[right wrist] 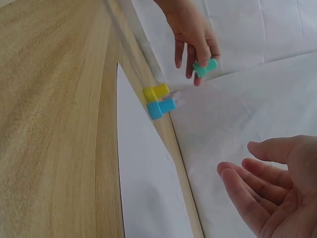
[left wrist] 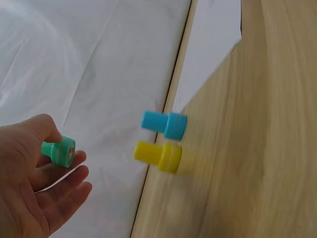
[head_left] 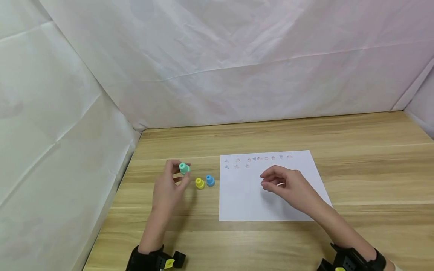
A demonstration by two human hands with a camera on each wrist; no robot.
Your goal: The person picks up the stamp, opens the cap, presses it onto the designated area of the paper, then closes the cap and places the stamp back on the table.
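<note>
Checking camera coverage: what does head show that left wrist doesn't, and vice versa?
Head only: the right hand, empty and loosely curled above the white paper sheet, rows of small stamped marks along its far edge, and both wrist rigs.
Left wrist only: reddish face of the green stamp.
Both: left hand pinching the green stamp; yellow stamp and blue stamp on the table.

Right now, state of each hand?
Left hand: pinching the small green plastic stamp, lifted off the wooden table.
Right hand: open, fingers loosely curled over the white paper sheet, holding nothing.
</note>
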